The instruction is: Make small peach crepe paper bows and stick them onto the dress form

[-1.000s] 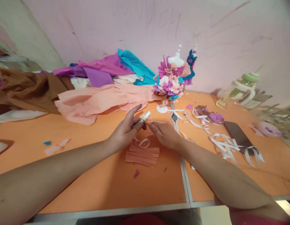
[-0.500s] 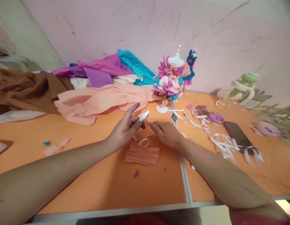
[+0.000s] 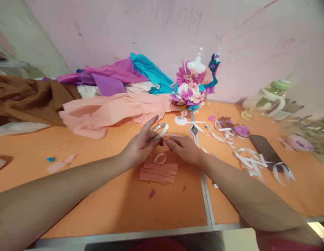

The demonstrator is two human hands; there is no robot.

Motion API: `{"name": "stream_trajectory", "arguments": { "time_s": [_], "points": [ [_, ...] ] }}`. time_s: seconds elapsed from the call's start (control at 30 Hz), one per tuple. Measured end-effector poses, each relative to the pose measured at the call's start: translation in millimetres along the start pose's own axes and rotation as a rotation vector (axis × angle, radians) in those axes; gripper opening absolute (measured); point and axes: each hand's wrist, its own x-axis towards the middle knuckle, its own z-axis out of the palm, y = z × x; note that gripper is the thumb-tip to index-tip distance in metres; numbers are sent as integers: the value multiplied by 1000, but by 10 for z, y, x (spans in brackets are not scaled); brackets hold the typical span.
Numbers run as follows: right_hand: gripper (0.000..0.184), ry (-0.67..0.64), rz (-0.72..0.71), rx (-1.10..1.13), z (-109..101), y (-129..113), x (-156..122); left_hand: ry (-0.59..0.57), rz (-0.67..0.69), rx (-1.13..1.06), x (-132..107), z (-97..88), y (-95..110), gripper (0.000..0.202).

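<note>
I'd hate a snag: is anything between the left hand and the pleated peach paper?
Yes: in this view a white ribbon curl shows at the far edge of the paper, between it and the left hand.

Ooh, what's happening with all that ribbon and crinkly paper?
Somebody is working with bare hands at an orange table. The left hand holds a looped white ribbon, and the right hand pinches something thin and dark beside it, too small to make out. A pleated peach piece lies on the table just below the hands. Farther back, a small decorated figure stands beside a big peach sheet.
</note>
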Motion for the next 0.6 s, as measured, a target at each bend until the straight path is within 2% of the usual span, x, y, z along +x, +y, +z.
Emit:
{"name": "stream_trajectory", "arguments": {
  "time_s": [0.33, 0.47, 0.6],
  "points": [
    [49, -3, 75, 42, 10, 66, 38, -11, 26, 42, -14, 19, -26, 75],
    [45, 80, 84, -50, -17, 89, 40, -3, 19, 61, 1, 10, -36, 74],
    [44, 182, 83, -153, 4, 68, 45, 21, 23, -12, 13, 21, -56, 70]
  ]
}}
